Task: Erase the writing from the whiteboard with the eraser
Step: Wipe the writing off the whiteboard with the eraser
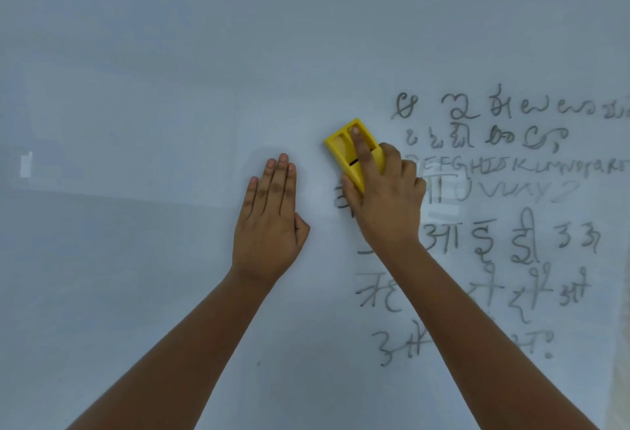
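The right hand (385,197) is gripping a small yellow plastic block eraser (354,153) against the glossy white whiteboard (136,71), forefinger lying straight along the eraser's back, thumb hooking its lower left edge and the other fingers curling round its right side. The eraser is sitting a little right of the board's visible middle, tilting toward eleven o'clock, its upper end pointing into bare board.

The left hand (269,221) is lying flat on the board at nine o'clock from the eraser, just beside it, fingers straight and pressed together, pointing to twelve, thumb tucked at the right edge of the palm.

From the eraser, everything from seven round through twelve to one o'clock is lying open and unmarked. The grey handwritten marker writing (511,170) is crowding the stretch from two to six o'clock, running off the right edge of the view. The rows nearest the right hand are looking fainter, possibly smeared, though the view is too soft there to be sure. Both forearms are reaching up from the bottom edge.
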A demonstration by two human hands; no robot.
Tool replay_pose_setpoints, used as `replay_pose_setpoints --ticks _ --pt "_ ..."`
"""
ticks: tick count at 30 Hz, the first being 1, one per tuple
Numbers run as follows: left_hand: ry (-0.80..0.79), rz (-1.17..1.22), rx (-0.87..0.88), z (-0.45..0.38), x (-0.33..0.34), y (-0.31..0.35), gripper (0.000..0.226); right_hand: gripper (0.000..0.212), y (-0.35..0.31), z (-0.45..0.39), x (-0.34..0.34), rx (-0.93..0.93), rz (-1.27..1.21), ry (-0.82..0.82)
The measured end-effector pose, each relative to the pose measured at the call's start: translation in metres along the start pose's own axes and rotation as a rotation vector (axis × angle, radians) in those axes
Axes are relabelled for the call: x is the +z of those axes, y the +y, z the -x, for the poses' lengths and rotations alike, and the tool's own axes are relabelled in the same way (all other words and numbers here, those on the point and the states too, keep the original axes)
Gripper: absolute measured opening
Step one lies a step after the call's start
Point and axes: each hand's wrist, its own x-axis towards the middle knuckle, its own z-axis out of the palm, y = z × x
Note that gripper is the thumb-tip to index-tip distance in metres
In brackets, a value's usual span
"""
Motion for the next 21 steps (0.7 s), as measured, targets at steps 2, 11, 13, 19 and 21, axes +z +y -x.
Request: replay_pose_setpoints --ticks 2,11,13,19,21 --pt "-0.003 -0.007 -0.010 0.002 0.000 -0.001 0.060 0.056 0.000 -0.006 0.000 0.060 -0.034 -0.002" --pt "0.012 -0.003 -0.019 0.003 -0.001 -0.001 0.060 0.055 -0.013 0.021 0.001 0.000 -0.048 -0.012" --pt "0.004 0.001 -0.016 0.003 -0.002 0.000 0.061 0.056 -0.013 0.009 0.000 0.079 -0.091 -0.008" --pt "-0.005 -0.006 -0.010 0.004 -0.002 -0.001 0.058 0.057 -0.025 0.041 0.006 -0.012 -0.039 -0.026" --pt "-0.013 -0.013 -0.007 0.005 -0.003 -0.001 0.058 0.056 -0.010 0.048 0.006 -0.020 -0.040 -0.023"
